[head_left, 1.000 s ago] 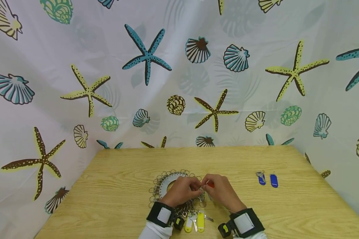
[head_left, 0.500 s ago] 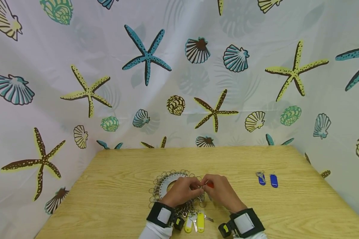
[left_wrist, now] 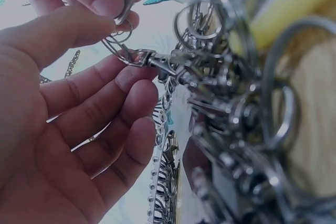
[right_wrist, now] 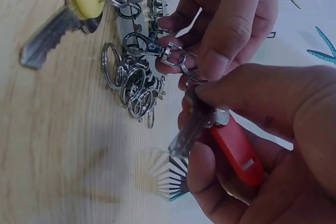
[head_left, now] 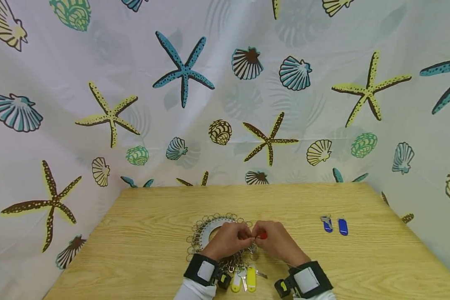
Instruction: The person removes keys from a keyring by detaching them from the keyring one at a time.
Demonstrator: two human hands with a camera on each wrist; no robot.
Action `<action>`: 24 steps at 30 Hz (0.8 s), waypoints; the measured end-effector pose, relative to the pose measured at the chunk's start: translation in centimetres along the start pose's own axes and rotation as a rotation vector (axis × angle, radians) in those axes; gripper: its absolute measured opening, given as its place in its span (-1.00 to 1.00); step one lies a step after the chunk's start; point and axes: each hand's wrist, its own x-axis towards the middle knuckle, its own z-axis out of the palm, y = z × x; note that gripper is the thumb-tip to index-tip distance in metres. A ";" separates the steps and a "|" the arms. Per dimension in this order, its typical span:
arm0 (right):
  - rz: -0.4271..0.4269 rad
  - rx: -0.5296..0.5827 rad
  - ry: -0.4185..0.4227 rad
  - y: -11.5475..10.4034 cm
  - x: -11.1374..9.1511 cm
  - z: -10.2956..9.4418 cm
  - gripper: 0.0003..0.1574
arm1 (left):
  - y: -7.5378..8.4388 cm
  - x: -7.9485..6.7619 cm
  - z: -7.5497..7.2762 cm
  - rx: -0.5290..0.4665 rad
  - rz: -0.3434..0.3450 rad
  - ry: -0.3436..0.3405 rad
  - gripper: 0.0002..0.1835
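My left hand (head_left: pixel 228 239) pinches a split ring (left_wrist: pixel 119 51) between thumb and index finger; its other fingers lie beneath a swivel clasp (right_wrist: pixel 169 53) joined to that ring. Close against it, my right hand (head_left: pixel 276 239) pinches a silver key (right_wrist: pixel 190 129) by its head, at the split ring. A red key tag (right_wrist: pixel 239 150) hangs beside the key, within the right hand's fingers. Whether the key is threaded on the ring cannot be made out. Under the left hand lies a white round plate (head_left: pixel 206 233), edged with many clasps and rings and partly hidden.
Two yellow key tags (head_left: pixel 251 278) with keys lie at the plate's near side. To the right on the wooden table (head_left: pixel 153 208) are two blue key tags (head_left: pixel 343 227), one with a key. A patterned curtain (head_left: pixel 210 96) stands behind the table.
My right hand has shifted slightly down, and the key blade that showed below it in the head view is now out of sight there. The left hand stays in place.
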 end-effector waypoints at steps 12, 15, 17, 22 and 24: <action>-0.028 -0.023 0.019 0.3 0.0 0.3 -0.77 | -0.1 0.1 0.0 -0.018 0.015 0.034 -0.91; -0.039 -0.038 0.037 0.5 0.0 0.4 -0.77 | -0.1 0.1 0.0 -0.024 0.010 0.035 -0.89; -0.043 -0.044 0.044 0.5 0.0 0.4 -0.76 | -0.1 0.0 0.0 -0.028 0.005 0.033 -0.88; -0.037 -0.062 0.055 0.5 0.1 0.5 -0.77 | -0.2 0.1 0.0 -0.033 0.007 0.033 -0.87; -0.028 -0.070 0.058 0.5 0.1 0.5 -0.78 | -0.2 0.1 0.0 -0.030 0.008 0.035 -0.87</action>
